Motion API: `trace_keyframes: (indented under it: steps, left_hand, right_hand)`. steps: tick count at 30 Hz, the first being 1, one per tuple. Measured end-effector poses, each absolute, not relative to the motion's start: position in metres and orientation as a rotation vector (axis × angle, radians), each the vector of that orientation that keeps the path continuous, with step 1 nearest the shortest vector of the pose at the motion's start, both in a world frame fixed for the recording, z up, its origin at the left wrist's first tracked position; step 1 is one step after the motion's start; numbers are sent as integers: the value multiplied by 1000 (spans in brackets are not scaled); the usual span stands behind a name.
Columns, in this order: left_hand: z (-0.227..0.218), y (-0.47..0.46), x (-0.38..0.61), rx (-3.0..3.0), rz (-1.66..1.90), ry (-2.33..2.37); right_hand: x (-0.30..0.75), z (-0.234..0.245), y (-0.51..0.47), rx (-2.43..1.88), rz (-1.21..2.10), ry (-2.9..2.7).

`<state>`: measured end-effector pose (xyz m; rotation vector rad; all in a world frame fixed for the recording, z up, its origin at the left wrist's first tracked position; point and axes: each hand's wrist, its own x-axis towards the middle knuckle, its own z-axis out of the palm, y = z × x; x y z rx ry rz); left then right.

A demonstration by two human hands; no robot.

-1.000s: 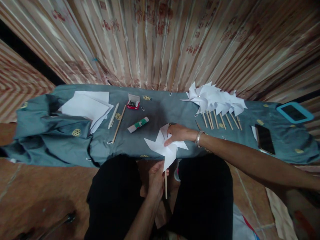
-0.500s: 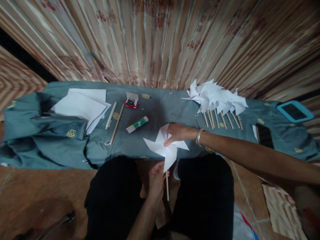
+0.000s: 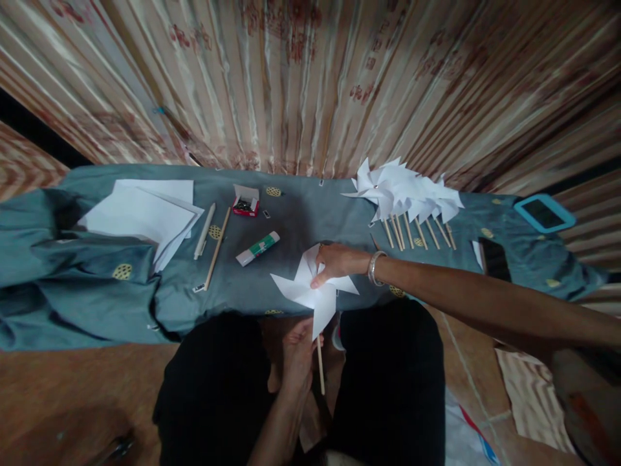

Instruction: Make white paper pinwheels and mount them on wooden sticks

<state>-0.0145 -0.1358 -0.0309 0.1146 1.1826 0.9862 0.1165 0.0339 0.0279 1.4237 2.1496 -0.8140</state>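
A white paper pinwheel [image 3: 321,299] on a thin wooden stick [image 3: 321,372] lies over the near edge of the cloth-covered table, its stick pointing down between my knees. My left hand [image 3: 297,343] is closed around the stick just below the paper blades. From the right, my right hand [image 3: 342,260] reaches across and grips the pinwheel, thumb pressed near its centre and fingers behind an upper blade. Above the pinwheel lies a green and white glue stick [image 3: 258,248]. Several similar pinwheels [image 3: 407,191] on sticks lie in a row at the back right.
Left on the table [image 3: 295,213] are white paper sheets [image 3: 140,217], a white pen [image 3: 204,231] and a loose wooden stick [image 3: 217,249]. Behind the glue stick stands an open red box [image 3: 246,202] of small dark items. A blue-framed device [image 3: 544,213] and a dark phone [image 3: 495,260] lie right.
The whole view has shifted slightly, so most table items appear further left. Both hands keep their hold on the pinwheel and its stick, with hardly any movement between them.
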Motion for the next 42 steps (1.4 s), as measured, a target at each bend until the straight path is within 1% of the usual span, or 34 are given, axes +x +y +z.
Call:
trace_keyframes:
  steps: [9,14,23,29,42]
  left_hand:
    - [-28,-133,-15,91,965,1208]
    - [-32,-134,-15,105,969,1198]
    - [-34,-133,-11,132,959,1183]
    - [-32,-133,-6,110,947,1157]
    - [-33,-132,3,121,957,1128]
  right_hand:
    - [111,43,34,1368,-795,2141]
    - [109,48,34,1378,-840,2124]
    - [110,42,36,1374,-819,2108]
    - [109,45,36,1344,-890,2119]
    - [110,46,38,1323,-855,2136]
